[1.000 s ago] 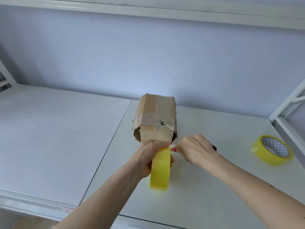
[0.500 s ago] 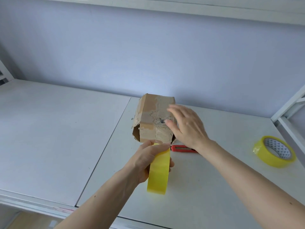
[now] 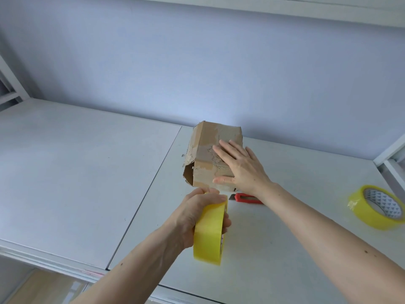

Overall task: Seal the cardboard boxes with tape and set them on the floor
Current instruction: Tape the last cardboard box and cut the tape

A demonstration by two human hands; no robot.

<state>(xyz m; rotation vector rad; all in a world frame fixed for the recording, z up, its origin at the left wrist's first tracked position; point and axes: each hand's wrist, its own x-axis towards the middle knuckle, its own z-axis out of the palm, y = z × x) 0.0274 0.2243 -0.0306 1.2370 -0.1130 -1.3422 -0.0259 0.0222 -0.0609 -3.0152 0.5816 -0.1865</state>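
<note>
A worn cardboard box [image 3: 206,148] lies on the white table [image 3: 87,172], its near end partly gaping at the left corner. My right hand [image 3: 238,165] presses flat on the box's top, fingers straight and spread. My left hand [image 3: 197,216] grips a yellow tape roll [image 3: 209,234] held on edge just in front of the box. A red utility knife [image 3: 246,198] lies on the table beside the box's near end, partly hidden under my right wrist.
A second yellow tape roll [image 3: 379,208] lies flat at the right, near a white shelf frame [image 3: 392,154]. The table's front edge [image 3: 54,260] runs across the lower left, with wooden floor [image 3: 43,286] below. A seam [image 3: 144,194] splits the tabletop.
My right hand let go of the red knife, which now lies on the table, and moved up onto the box's top. My left hand stayed put with the tape roll.
</note>
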